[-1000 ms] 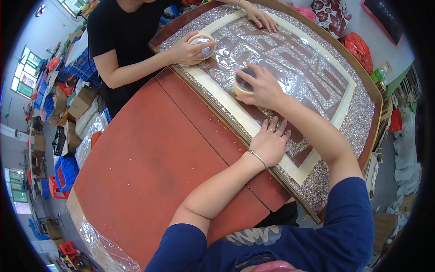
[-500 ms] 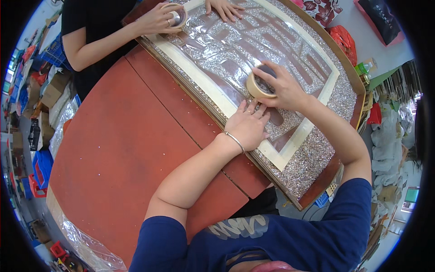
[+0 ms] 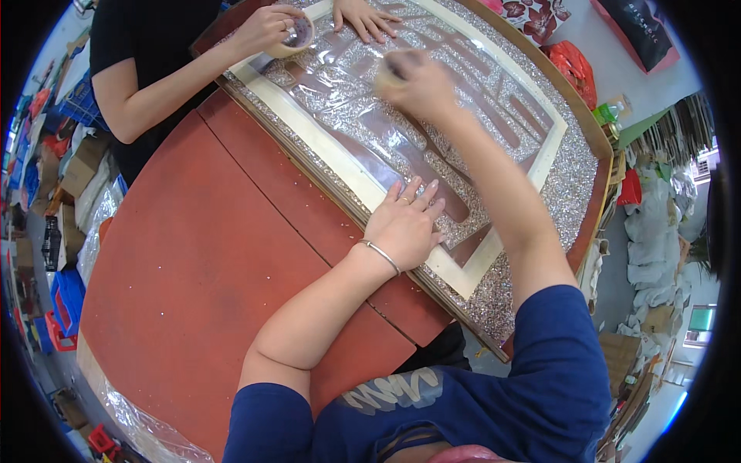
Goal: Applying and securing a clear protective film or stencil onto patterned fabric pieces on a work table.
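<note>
A clear plastic sheet with cut-out shapes (image 3: 463, 210), edged with cream masking tape (image 3: 340, 162), lies over sparkling silvery grains (image 3: 579, 185) in a shallow wooden tray (image 3: 606, 147). My left hand (image 3: 405, 222) rests flat on the sheet's near border, fingers spread, a bangle on its wrist. Farther up the sheet, my right hand (image 3: 426, 86) is smeared by motion but still grips a cream tape roll (image 3: 388, 83). The roll is low over the sheet; whether it touches cannot be made out.
Across the tray, a co-worker in black holds another tape roll (image 3: 299, 37) on the sheet's far left corner; their other hand (image 3: 363, 17) lies flat. A red table (image 3: 216, 293) supports the tray's near side. A red plastic bag (image 3: 571, 69) sits beyond the tray.
My right hand has swept the tape roll away from my left hand, toward the far left of the sheet. My left hand stays flat on the border. The view has shifted slightly.
</note>
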The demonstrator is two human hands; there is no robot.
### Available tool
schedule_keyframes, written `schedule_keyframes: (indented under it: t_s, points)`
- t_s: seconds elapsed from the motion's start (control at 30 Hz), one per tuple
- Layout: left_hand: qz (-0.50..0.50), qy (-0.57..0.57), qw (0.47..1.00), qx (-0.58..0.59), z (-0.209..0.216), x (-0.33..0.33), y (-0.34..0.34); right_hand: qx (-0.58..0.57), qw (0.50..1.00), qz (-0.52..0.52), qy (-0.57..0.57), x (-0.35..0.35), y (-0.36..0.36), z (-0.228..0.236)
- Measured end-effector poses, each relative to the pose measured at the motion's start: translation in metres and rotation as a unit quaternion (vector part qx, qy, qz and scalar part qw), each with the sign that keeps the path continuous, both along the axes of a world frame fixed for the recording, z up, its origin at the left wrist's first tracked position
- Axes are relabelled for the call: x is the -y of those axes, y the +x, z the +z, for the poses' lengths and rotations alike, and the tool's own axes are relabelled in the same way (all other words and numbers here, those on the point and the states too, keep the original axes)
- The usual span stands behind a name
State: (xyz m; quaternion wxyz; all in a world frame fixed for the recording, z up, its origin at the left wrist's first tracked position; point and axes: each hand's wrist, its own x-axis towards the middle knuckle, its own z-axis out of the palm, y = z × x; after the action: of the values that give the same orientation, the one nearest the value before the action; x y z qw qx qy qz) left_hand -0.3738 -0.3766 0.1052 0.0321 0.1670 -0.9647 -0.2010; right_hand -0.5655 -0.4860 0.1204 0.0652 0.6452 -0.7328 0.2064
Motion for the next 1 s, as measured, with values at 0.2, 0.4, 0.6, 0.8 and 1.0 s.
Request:
schedule_keyframes:
  t_s: [0.2, 0.4, 0.6, 0.8, 1.0]
  points:
    - [-0.024, -0.007, 1.000, -0.020, 0.000, 0.000, -0.008, -0.076, 0.932, -0.317, 0.156, -0.005, -0.103, 0.021]
    - [-0.020, -0.012, 1.000, 0.007, 0.001, 0.001, -0.001, -0.047, 0.983, 0.160, -0.083, -0.061, 0.037, -0.007]
    - [-0.026, -0.019, 0.999, -0.040, -0.001, 0.000, -0.012, -0.070, 0.988, -0.128, -0.044, -0.093, -0.130, -0.001]
    - [-0.030, -0.029, 0.999, -0.013, -0.003, -0.002, -0.005, -0.064, 0.991, 0.118, -0.004, -0.190, -0.056, 0.009]
    - [-0.062, -0.042, 0.997, -0.022, 0.001, -0.001, -0.009, -0.060, 0.995, 0.063, -0.053, -0.092, -0.032, -0.008]
